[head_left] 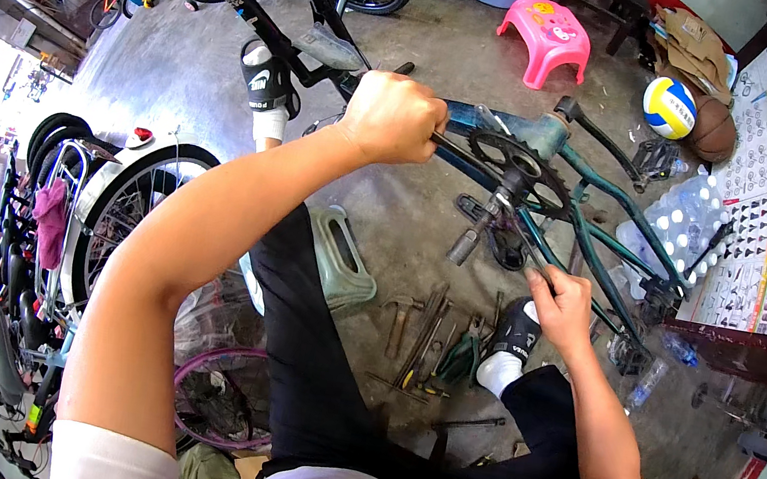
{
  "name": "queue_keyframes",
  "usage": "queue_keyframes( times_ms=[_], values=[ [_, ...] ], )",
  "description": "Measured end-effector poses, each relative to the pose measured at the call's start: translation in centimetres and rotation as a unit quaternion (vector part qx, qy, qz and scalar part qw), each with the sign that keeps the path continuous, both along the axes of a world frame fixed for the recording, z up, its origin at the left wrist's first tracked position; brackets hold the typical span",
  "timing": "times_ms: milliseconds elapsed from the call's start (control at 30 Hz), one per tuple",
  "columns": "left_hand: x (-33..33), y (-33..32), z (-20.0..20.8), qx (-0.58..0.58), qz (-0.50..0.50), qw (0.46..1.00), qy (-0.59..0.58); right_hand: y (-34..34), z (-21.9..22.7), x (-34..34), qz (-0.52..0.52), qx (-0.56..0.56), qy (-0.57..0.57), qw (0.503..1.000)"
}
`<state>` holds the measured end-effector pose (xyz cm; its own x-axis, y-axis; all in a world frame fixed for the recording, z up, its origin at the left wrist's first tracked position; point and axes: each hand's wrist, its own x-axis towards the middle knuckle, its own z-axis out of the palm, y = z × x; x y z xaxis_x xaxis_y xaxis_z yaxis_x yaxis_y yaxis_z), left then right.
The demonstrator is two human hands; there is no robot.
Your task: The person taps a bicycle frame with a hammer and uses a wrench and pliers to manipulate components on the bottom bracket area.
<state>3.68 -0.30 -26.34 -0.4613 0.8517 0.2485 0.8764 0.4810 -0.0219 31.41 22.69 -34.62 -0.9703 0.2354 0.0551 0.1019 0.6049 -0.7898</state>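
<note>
A teal bicycle frame [548, 135] lies tilted in front of me, with a dark chainring [554, 203] and a pedal [507, 250] at its crank area. My left hand [393, 119] is closed in a fist around a long dark metal bar [463, 158], which runs right toward the chainring's centre. Lower down, my right hand [558, 309] wraps round a slim metal wrench [531, 247] that reaches up to the same spot. Where the two tools meet the crank, their ends overlap and cannot be told apart. Both forearms are stretched forward over my spread legs.
Several hand tools lie on the floor between my feet, among them a hammer [398, 328] and green-handled pliers [461, 356]. A grey-green plastic stool [361, 284] stands by my left leg. Bicycles [122, 196] crowd the left; a pink stool [545, 43], balls and bottles [687, 214] lie beyond.
</note>
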Motion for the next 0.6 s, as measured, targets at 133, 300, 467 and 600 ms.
queue_keyframes(
  times_ms=[133, 300, 467, 600],
  values=[
    [0.1, -0.1, -1.1, 0.040, 0.002, 0.999, -0.021, -0.1, -1.1, -0.3, 0.023, -0.005, 0.037, 0.999],
    [0.1, 0.1, -3.2, 0.095, 0.006, 0.995, -0.021, -0.2, -3.2, -1.1, 0.022, -0.045, 0.054, 0.997],
    [0.4, 0.3, -5.9, 0.153, 0.014, 0.985, -0.072, -0.2, -4.7, -2.2, 0.035, -0.067, 0.079, 0.994],
    [1.0, 1.2, -8.4, 0.205, 0.016, 0.971, -0.124, -1.1, -7.6, -3.2, 0.029, -0.130, 0.100, 0.986]
  ],
)
